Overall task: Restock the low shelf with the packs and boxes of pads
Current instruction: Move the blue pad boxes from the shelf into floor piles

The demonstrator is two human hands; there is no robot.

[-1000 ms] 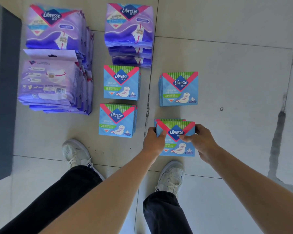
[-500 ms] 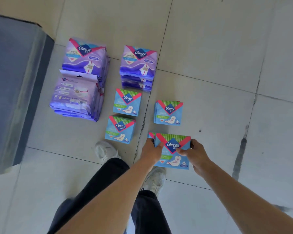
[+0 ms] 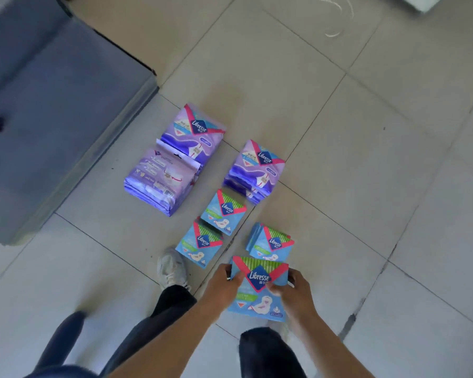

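A stack of blue Libresse pad packs (image 3: 257,298) is held off the tiled floor between both hands. My left hand (image 3: 223,286) grips its left edge and my right hand (image 3: 295,293) grips its right edge. Three more small blue stacks lie on the floor beyond: one (image 3: 271,242) just past the held stack, one (image 3: 200,244) by my left shoe, one (image 3: 224,212) farther out. Purple packs lie in two piles, a large one (image 3: 172,165) at the left and a smaller one (image 3: 256,170) at the right.
A grey shelf unit (image 3: 52,115) fills the upper left, its top surface seen from above. My left shoe (image 3: 172,268) stands beside the blue packs, and my dark trouser legs fill the bottom. Bare floor tiles stretch to the right.
The blue stack has risen from the floor in both hands. The view has pulled back and turned, bringing more of the grey shelf unit into sight at the left.
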